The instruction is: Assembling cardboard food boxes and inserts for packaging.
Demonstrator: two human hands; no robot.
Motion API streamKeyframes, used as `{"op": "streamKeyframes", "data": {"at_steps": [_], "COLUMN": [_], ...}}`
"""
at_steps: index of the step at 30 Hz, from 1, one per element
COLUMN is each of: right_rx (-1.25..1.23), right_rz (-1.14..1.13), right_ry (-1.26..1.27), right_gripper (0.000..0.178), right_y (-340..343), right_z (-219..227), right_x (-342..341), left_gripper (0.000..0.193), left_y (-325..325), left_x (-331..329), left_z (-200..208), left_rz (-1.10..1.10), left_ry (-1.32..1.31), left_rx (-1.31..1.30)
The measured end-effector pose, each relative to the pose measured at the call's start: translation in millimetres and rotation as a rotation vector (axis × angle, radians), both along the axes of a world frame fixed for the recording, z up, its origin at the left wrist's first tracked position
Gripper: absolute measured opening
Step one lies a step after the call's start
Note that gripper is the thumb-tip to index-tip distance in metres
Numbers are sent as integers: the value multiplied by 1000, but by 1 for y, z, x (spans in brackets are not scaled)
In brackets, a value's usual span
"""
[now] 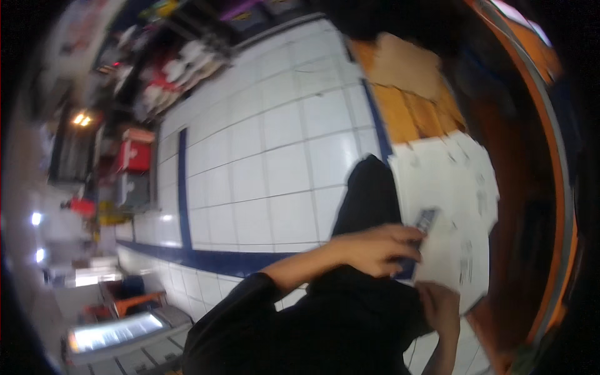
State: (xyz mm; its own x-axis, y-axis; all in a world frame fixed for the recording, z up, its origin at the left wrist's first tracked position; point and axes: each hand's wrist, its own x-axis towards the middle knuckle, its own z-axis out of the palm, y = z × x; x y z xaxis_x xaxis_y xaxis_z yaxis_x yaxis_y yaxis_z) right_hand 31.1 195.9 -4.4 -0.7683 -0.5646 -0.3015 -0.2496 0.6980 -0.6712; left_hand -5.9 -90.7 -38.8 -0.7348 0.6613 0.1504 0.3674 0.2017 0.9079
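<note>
My left hand [376, 251] reaches across to the right, its fingers curled around a narrow dark-and-grey object [427, 219]. Its kind is too blurred to tell. That object lies over white flat cardboard sheets [465, 187] with small print and notched edges. At the near edge of the sheets, my right hand [440, 306] has its fingers bent against a white sheet, apparently gripping its edge. The fingertips are partly hidden. Motion blurs both hands.
Beyond the white sheets, a brown cardboard piece [406, 65] lies on an orange-brown wooden surface [400, 119]. White floor tiles [269, 169] with dark blue stripes spread to the left. Red and grey boxes [134, 156] stand far left. An orange edge [565, 206] curves along the right.
</note>
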Motion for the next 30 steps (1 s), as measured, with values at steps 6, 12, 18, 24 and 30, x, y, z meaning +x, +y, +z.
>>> {"op": "streamKeyframes", "data": {"at_steps": [6,12,18,24,30], "right_rx": [-110,-290,-117,-63,-98], "right_rz": [-442,-574,-473,-298,-295], "right_ry": [-216,-374,-360,-183,-228], "right_gripper": [22,22,25,26,20], "right_y": [14,26,9,-2,6], "right_z": [-5,-6,11,11,41], "right_x": [-17,-17,-18,-16,-19], "left_gripper": [10,9,13,14,11], "left_y": [-20,7,40,40,23], "left_x": [-20,-17,-3,1,-8], "left_z": [-4,-17,15,19,14], "left_rz": [132,371,454,189,254], "left_ry": [-169,-375,73,287,-29], "left_rx": [87,291,-79,-377,-229]}}
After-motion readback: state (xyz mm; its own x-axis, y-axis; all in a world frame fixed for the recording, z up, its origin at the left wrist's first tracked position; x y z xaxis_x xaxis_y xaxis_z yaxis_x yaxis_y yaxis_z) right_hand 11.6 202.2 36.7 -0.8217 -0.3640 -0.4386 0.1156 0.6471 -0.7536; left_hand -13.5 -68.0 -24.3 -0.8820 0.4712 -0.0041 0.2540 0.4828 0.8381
